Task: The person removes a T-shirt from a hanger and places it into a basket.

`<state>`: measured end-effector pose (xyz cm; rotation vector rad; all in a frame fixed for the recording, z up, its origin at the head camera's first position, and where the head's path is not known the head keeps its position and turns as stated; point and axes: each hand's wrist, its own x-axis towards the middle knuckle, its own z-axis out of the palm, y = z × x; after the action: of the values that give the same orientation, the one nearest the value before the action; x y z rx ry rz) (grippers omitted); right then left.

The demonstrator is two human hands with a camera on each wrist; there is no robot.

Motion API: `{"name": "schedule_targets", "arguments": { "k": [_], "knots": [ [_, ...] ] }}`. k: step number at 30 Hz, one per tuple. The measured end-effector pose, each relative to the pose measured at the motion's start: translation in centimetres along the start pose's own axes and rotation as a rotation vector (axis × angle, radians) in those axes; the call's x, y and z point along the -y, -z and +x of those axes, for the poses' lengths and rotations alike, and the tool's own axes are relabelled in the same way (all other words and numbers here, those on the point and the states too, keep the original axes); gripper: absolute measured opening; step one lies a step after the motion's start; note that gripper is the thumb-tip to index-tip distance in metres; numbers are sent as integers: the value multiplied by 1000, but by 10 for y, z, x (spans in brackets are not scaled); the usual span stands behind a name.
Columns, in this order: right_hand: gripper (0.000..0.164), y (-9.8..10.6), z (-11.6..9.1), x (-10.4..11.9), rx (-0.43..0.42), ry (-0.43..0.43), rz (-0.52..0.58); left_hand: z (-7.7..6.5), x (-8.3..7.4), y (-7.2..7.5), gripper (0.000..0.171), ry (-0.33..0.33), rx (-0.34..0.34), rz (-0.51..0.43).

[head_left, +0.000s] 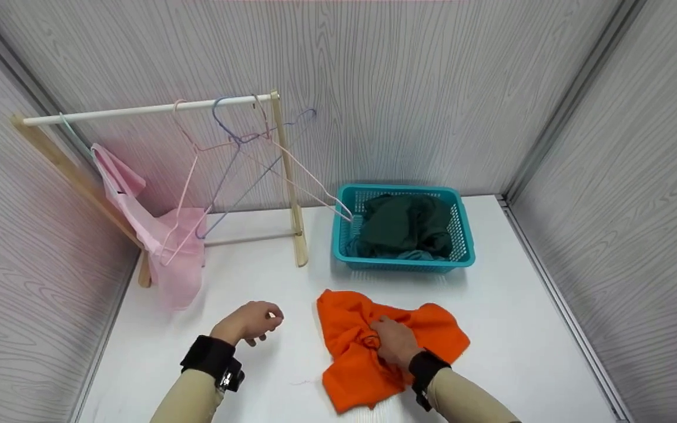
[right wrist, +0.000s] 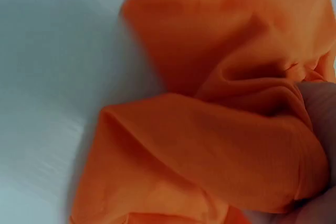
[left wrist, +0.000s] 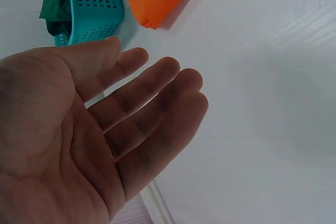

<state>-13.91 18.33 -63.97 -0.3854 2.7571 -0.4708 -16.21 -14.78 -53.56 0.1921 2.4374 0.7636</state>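
A crumpled orange garment (head_left: 347, 320) lies on the white table in front of the basket. My right hand (head_left: 396, 342) grips a bunched fold at its middle. In the right wrist view, the orange garment (right wrist: 210, 156) fills much of the picture and the right hand (right wrist: 321, 106) shows only at the right edge, its fingertips hidden by cloth. To the left, my left hand (head_left: 250, 322) hovers over the table apart from the garment. The left wrist view shows that hand (left wrist: 105, 124) with palm visible, fingers loosely bent and nothing held.
Behind the garment stands a teal basket (head_left: 406, 264) with dark green clothing (head_left: 406, 223) inside. At the back left, a rack with a white rod (head_left: 121, 113) carries several hangers, including a blue hanger (head_left: 234, 138). Pink cloth (head_left: 180, 252) hangs at the rack's left end.
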Motion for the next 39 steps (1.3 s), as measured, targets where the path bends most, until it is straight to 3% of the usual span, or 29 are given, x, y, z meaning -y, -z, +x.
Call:
{"name": "schedule_targets", "arguments": {
  "k": [4,7,9,12,17,20,23,27,30,35,39],
  "knots": [
    [43,24,6,-10,14,-54,92,-3,3,0,20,-8,1,-23],
    [49,62,13,-12,0,-66,101,-5,6,2,21,-4,-7,-41],
    [44,93,19,-11,-24,-66,101,-8,8,4,21,1,-15,-49],
    [32,143,30,-9,-105,-55,82,-9,11,5,22,5,-22,-59],
    [27,223,43,-2,-285,-31,64,-10,14,5,23,7,-26,-81],
    [39,266,49,5,-373,-41,46,-13,17,4,22,19,-27,-103],
    [49,297,59,7,-421,-57,20,-17,20,3,24,25,-31,-115],
    [48,299,70,-10,-455,-52,-39,-19,23,-1,25,25,-26,-126],
    [49,276,73,-34,-402,-22,-28,-21,25,-5,25,24,-7,-132],
    [59,240,70,-62,-282,-23,106,-22,28,-7,25,16,4,-123],
    [53,229,66,-65,-344,-35,84,-21,30,-4,25,21,1,-114]
  ]
}}
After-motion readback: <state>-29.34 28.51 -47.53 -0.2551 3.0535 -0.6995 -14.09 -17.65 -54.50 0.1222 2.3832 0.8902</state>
